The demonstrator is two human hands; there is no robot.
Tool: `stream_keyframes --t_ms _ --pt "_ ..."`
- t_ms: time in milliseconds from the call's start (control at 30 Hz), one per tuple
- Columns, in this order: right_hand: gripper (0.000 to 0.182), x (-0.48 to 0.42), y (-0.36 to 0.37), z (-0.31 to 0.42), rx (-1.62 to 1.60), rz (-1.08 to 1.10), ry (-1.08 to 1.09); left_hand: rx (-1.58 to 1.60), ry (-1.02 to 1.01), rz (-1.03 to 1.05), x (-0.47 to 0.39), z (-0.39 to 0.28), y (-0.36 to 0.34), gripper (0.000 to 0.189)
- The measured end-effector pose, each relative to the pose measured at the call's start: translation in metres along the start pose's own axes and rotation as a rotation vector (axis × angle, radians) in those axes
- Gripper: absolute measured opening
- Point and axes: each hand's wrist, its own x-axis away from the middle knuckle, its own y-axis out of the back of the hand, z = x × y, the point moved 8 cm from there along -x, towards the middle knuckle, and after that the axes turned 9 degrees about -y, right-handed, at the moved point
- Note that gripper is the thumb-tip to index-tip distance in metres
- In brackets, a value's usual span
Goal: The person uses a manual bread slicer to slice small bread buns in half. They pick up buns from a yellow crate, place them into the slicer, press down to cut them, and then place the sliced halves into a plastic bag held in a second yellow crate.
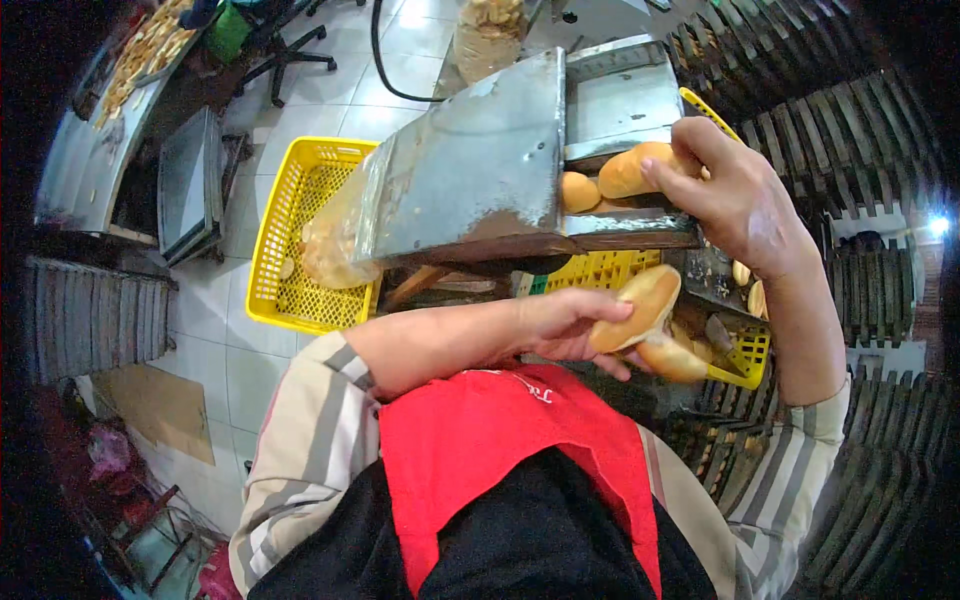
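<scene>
My left hand (581,322) holds two bread rolls, one above the other; the upper roll (641,309) and the lower roll (671,358) touch near my fingers. My right hand (731,187) grips another bread roll (630,171) at the open right end of a metal chute (480,157). One more roll (579,192) lies beside it, partly inside the chute. A clear plastic bag (341,240) with bread in it is fitted over the chute's left end and hangs into a yellow plastic crate (259,285).
Below my right forearm, another yellow crate (754,356) holds bread pieces beside a dark tray (701,277). Stacked slatted racks (810,150) line the right side. A filled clear bag (489,37) stands beyond the chute. Bread pieces lie on a table (112,157) at upper left.
</scene>
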Motion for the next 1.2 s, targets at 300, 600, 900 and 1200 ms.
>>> stream_keyframes --t_ms 300,600,900,1200 --pt "0.039 -0.010 0.023 0.016 -0.546 0.062 -0.068 -0.126 -0.374 0.150 0.048 -0.092 -0.072 0.070" --pt "0.051 -0.007 0.024 0.036 -0.711 -0.045 -0.384 -0.230 -0.689 -0.213 0.044 -0.155 -0.060 0.048" --pt "0.023 -0.013 0.014 0.024 0.133 0.156 -0.273 -0.756 -0.948 -0.627 0.111 -0.222 -0.013 0.045" --pt "0.015 -0.032 -0.029 0.046 0.064 0.423 -0.191 -0.890 -1.121 -0.610 0.100 -0.185 -0.023 0.048"
